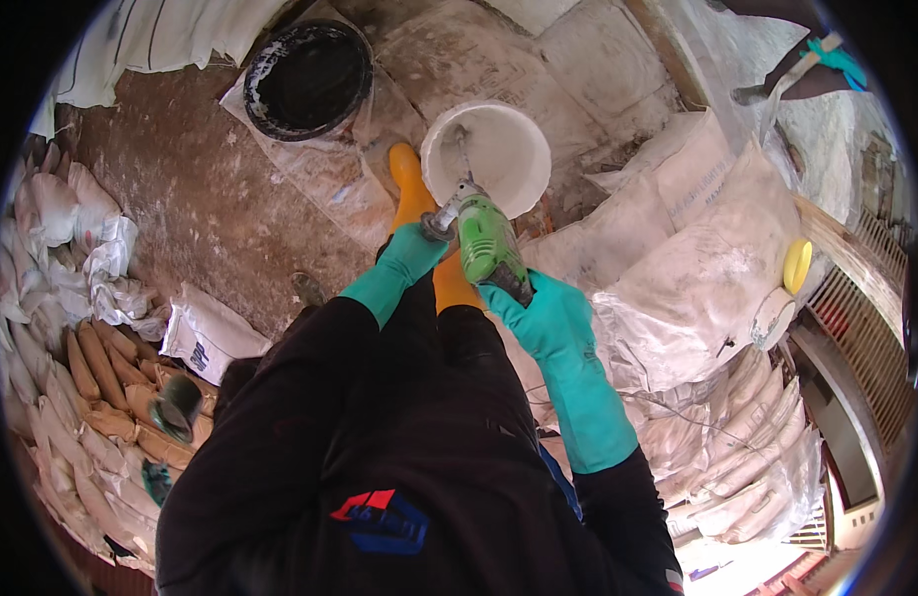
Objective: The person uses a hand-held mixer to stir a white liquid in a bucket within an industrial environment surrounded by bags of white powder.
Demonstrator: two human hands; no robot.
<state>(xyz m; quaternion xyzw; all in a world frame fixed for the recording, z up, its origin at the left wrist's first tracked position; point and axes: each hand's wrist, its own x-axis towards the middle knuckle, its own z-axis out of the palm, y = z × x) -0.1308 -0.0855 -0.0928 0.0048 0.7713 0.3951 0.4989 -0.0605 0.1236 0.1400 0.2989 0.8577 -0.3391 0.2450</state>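
Observation:
My left hand [408,257], in a long green rubber glove, wraps around the metal side handle [444,216] of a green power drill [486,237]. My right hand [552,316], gloved the same way, holds the drill's rear grip, and my fingers hide the trigger. The drill points away from me. Its thin mixing rod [465,153] reaches into a white bucket [539,179], where pale material coats the inside. The rod's lower end is partly lost in that whiteness. A yellow rubber boot [413,186] of mine stands against the bucket's left side.
A black tub [366,74] stands beyond my left boot on a flattened sack. Filled sacks [101,357] are piled at left; sheet-covered stacks [690,276] rise at right, with a yellow lid [798,266]. At top right, another person's gloved hand [839,59] grips a stick.

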